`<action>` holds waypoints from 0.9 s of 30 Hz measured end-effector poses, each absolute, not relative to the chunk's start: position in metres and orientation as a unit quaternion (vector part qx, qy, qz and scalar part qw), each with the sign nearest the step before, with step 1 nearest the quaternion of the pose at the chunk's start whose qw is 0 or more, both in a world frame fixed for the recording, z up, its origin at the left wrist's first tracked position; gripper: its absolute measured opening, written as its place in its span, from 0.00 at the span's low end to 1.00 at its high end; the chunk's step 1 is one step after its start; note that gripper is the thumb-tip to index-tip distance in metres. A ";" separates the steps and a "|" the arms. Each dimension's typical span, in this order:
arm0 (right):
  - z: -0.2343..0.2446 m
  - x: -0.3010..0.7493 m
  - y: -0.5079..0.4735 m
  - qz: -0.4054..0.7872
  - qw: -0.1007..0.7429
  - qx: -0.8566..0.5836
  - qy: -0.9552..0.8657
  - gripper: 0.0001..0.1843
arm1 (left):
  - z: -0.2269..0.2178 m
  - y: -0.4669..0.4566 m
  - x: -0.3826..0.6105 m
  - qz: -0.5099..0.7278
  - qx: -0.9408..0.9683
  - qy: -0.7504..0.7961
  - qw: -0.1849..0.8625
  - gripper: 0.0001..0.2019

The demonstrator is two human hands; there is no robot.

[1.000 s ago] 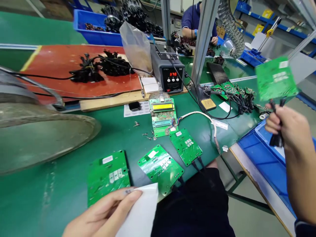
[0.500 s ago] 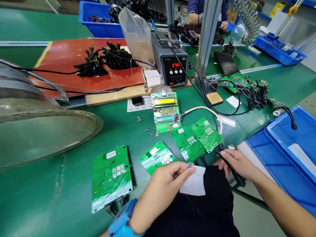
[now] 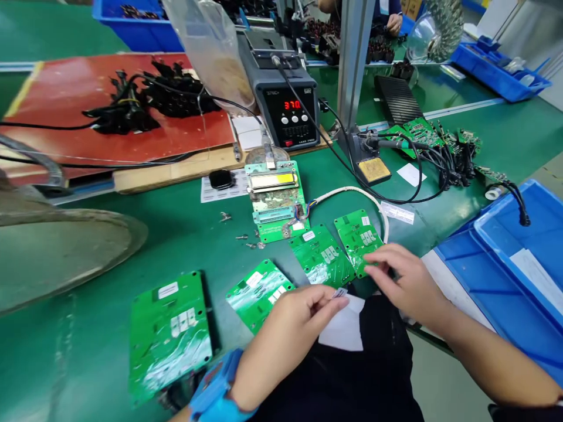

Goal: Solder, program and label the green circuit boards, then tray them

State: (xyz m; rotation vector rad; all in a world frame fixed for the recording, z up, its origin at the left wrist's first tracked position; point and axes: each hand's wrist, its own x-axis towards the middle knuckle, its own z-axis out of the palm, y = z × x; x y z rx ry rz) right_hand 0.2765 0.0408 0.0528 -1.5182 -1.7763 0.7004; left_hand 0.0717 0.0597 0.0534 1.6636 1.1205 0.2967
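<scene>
My left hand (image 3: 292, 321) pinches a white paper sheet (image 3: 344, 328) by its top edge, thumb against forefinger, over my dark lap at the bench's near edge. A blue band (image 3: 215, 387) is on that wrist. My right hand (image 3: 402, 281) lies knuckles up on the near corner of the rightmost green circuit board (image 3: 357, 233), fingers loosely bent and pointing left towards the sheet. Beside it lies a second board (image 3: 322, 256). Another board (image 3: 258, 293) sits left of my left hand, and a larger one (image 3: 169, 331) lies further left.
A small board with a yellow display (image 3: 276, 199) and loose screws sits mid-bench. Behind it stands a soldering station (image 3: 288, 114) reading 370. Blue bins (image 3: 505, 258) stand at the right and a metal dish (image 3: 57, 246) at the left. Black cable bundles (image 3: 145, 99) lie on a red mat. Another person's hand (image 3: 393, 23) works at the far bench.
My right hand brought a board down from the upper right, laid it at the right end of the row and released its black cables. My left hand moved right with the sheet.
</scene>
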 end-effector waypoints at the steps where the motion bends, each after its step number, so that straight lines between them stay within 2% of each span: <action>1: 0.053 0.284 0.046 0.241 0.346 -0.607 -0.673 0.08 | 0.053 0.060 0.071 0.121 0.701 0.466 0.526 0.18; 4: 0.060 0.301 0.058 0.202 0.346 -0.650 -0.646 0.07 | 0.054 0.061 0.073 0.118 0.719 0.457 0.511 0.17; 9: 0.075 0.286 0.049 0.380 0.291 -0.557 -0.679 0.07 | 0.057 0.067 0.083 0.127 0.759 0.431 0.471 0.15; 12: 0.073 0.270 0.038 0.437 0.288 -0.556 -0.646 0.03 | 0.057 0.070 0.088 0.142 0.768 0.415 0.466 0.13; 14: 0.069 0.266 0.035 0.446 0.293 -0.568 -0.626 0.01 | 0.056 0.072 0.090 0.143 0.768 0.407 0.473 0.12; 22: 0.076 0.303 0.084 0.394 0.301 -0.621 -0.607 0.07 | 0.057 0.086 0.101 0.100 0.777 0.403 0.474 0.09; 24: 0.077 0.316 0.114 0.403 0.242 -0.642 -0.606 0.06 | 0.058 0.090 0.108 0.066 0.803 0.388 0.448 0.09; 27: 0.076 0.325 0.154 0.416 0.102 -0.648 -0.630 0.05 | 0.057 0.096 0.119 0.039 0.860 0.340 0.378 0.06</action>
